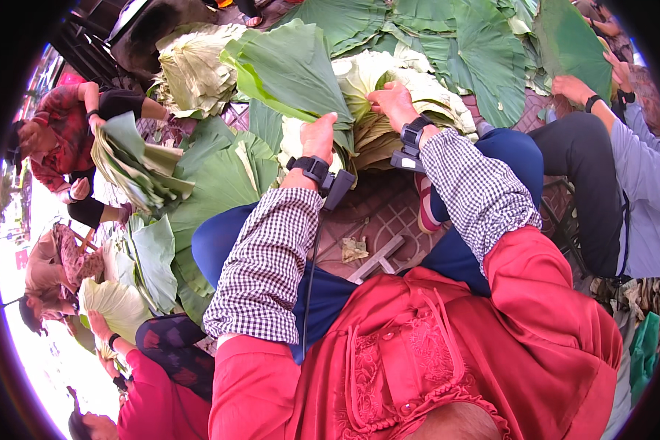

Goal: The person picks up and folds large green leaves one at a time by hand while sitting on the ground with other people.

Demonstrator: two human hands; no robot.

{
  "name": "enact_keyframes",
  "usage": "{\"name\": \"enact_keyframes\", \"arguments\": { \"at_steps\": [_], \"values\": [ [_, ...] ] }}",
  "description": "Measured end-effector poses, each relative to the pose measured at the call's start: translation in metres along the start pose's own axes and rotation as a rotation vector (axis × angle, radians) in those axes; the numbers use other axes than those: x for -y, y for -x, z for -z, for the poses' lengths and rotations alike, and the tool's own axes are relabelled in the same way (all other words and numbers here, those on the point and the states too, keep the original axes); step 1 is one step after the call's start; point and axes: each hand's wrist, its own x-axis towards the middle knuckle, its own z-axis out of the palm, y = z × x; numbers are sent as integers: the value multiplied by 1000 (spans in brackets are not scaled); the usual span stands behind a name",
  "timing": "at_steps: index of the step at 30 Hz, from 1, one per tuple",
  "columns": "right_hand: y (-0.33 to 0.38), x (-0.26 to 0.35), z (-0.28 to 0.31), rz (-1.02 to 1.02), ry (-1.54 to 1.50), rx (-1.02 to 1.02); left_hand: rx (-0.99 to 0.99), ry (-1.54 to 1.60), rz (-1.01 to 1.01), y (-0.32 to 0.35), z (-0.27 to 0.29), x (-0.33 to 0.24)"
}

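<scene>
At 9 to 10 o'clock, a person in a checked shirt (55,117) has a bunch of leaves (136,165) at one hand. At between 7 and 8 o'clock, a person in a red top (161,396) reaches one hand to a yellowish leaf (114,306), which stands at 8 o'clock. Near 11 o'clock, a dry pile (198,70) lies on the ground; below it, toward 10 o'clock, wide green leaves (216,187) are spread.

Near 12 o'clock, the left hand (317,138) is closed on the lower edge of a green leaf (290,70). This leaf is folded and rises from the hand toward 11 o'clock. Just beside it, a pale leaf (354,82) is at the fingertips of the right hand (397,104), at 1 o'clock; thumb and forefinger pinch its edge, the other fingers are bent. Under and beside this hand is a pale pile (444,106), its layers drooping at the front. Each wrist wears a black band.

Between 1 and 2 o'clock, flat leaves (488,59) overlap. At 2 o'clock, a large leaf (576,51) stands upright, held by another person's hand (573,89).
</scene>
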Motion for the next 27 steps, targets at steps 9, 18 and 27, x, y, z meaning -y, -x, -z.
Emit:
{"name": "enact_keyframes", "arguments": {
  "at_steps": [9, 18, 27],
  "values": [
    [59, 16, -2, 871, 527, 299, 33, -6, 49, 27, -7, -30],
    [97, 11, 4, 1123, 545, 419, -44, -65, -11, 13, 2, -23],
    [20, 21, 53, 449, 1216, 36, -92, -51, 17, 1, 5, -11]
  ]
}}
